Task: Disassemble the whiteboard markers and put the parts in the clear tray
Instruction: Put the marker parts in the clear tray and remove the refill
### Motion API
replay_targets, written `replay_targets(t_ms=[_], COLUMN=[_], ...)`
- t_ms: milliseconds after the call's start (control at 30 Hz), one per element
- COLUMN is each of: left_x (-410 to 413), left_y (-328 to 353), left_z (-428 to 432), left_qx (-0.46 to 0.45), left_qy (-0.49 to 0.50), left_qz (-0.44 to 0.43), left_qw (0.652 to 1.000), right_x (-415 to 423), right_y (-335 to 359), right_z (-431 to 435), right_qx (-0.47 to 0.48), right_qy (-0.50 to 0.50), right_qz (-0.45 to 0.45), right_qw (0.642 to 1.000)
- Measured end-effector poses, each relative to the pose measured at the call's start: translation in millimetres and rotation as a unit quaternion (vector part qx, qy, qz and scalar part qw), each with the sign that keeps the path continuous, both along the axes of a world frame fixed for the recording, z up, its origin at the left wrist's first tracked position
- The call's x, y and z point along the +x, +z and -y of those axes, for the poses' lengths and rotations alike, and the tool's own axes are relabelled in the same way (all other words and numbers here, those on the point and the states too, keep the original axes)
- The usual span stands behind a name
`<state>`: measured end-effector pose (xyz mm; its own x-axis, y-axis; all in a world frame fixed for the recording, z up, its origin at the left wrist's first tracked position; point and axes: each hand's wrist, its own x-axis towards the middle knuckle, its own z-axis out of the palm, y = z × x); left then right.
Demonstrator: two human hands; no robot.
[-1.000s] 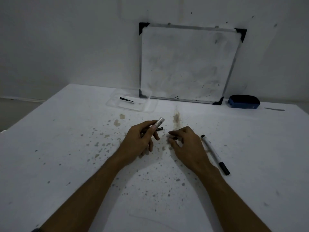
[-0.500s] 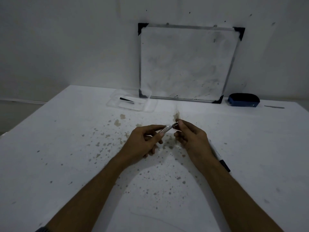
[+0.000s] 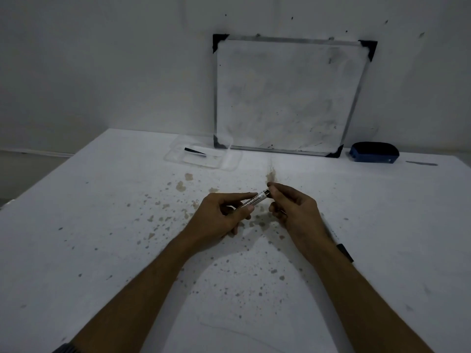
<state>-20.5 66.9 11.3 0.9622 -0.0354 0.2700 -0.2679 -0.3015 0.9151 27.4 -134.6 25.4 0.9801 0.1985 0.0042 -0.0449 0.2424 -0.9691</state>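
Above the stained table (image 3: 102,225), the left hand (image 3: 219,220) grips a marker barrel (image 3: 251,201), the right hand (image 3: 295,210) pinching its end; the clear tray (image 3: 229,159) holding a black part (image 3: 195,151) sits beyond, near whiteboard (image 3: 288,95) and eraser (image 3: 373,152); another marker (image 3: 344,250) lies mostly hidden under the right wrist.

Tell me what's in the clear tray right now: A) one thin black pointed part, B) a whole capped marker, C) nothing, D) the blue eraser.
A: the clear tray by the whiteboard's corner holds only one thin black pointed part.
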Motion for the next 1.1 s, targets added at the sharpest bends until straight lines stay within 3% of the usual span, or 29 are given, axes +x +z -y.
replay_targets(t_ms=[133, 233, 400, 800, 1100], left_x=[0.1, -0.7, -1.2, -1.4, -5.4], left_y=[0.2, 1.1, 1.6, 3.8, 14.2], left_z=[0.8, -1.0, -6.8, -9.1, 7.3], left_qx=[-0.017, -0.038, -0.079, -0.083, -0.069], left_qy=[-0.003, -0.020, -0.062, -0.103, -0.030], left_qz=[-0.010, -0.020, -0.054, -0.064, -0.068], left_qw=[1.000, 0.999, 0.993, 0.989, 0.995], right_x=[-5.5, -5.6, -3.8, -3.2, -10.9], right_y=[-4.0, -4.4, -1.2, -3.1, 11.9], right_z=[-2.9, -4.3, -1.6, 1.9, -2.0], right_qx=[-0.095, -0.104, -0.069, -0.085, -0.081], right_qy=[-0.039, -0.041, 0.005, 0.039, 0.045], right_qz=[0.115, 0.150, 0.138, 0.167, 0.129], right_qw=[0.988, 0.982, 0.988, 0.982, 0.987])
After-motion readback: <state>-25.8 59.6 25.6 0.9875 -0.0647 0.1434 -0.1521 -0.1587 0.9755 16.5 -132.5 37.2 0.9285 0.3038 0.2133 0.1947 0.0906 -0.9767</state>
